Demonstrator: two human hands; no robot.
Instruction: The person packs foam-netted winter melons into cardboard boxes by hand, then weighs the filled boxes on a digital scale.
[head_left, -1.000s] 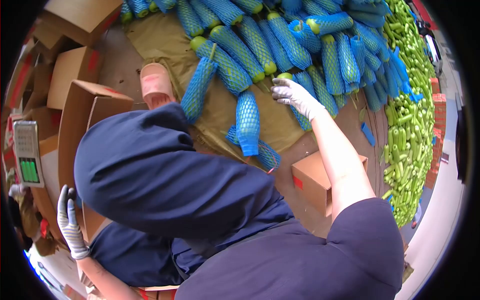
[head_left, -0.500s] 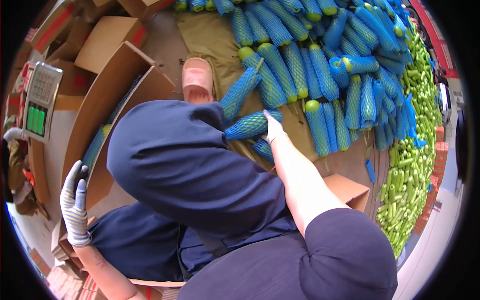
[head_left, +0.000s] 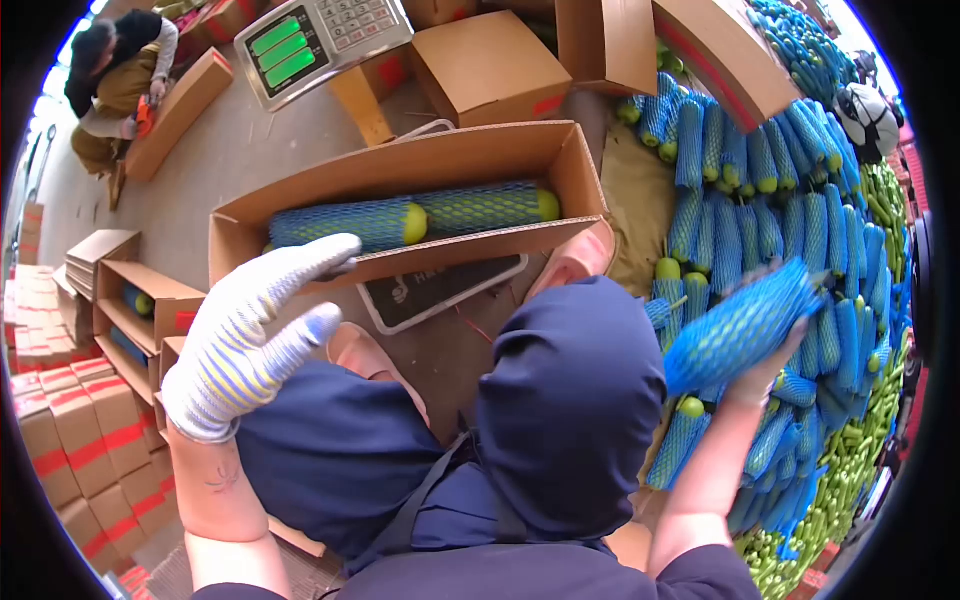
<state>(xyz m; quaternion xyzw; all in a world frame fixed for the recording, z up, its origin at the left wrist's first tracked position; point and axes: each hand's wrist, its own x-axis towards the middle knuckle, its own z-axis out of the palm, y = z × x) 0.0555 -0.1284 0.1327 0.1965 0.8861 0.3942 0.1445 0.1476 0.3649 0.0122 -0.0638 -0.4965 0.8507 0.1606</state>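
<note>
My right hand (head_left: 768, 372) is wrapped round a long green gourd (head_left: 735, 330) in a blue foam net, lifted beside my right knee and blurred by motion. In its striped glove, my left hand (head_left: 245, 345) is held open, fingers and thumb apart, near the front left edge of a long cardboard box (head_left: 400, 163). Inside the box lie netted gourds, one on the left (head_left: 345, 225) and one on the right (head_left: 487, 207), end to end. The box rests on a platform scale (head_left: 445, 292).
Many netted gourds (head_left: 790, 235) lie in rows at right, with loose bare ones (head_left: 890, 390) beyond. The scale's display (head_left: 290, 50) stands past the box. Another person (head_left: 115, 80) works over a box at upper left. Stacked cartons (head_left: 85, 420) fill the left.
My right hand has lifted the netted gourd from the cloth. My view has swung left, bringing the long box in front of me. My left hand stays open and now shows near the box.
</note>
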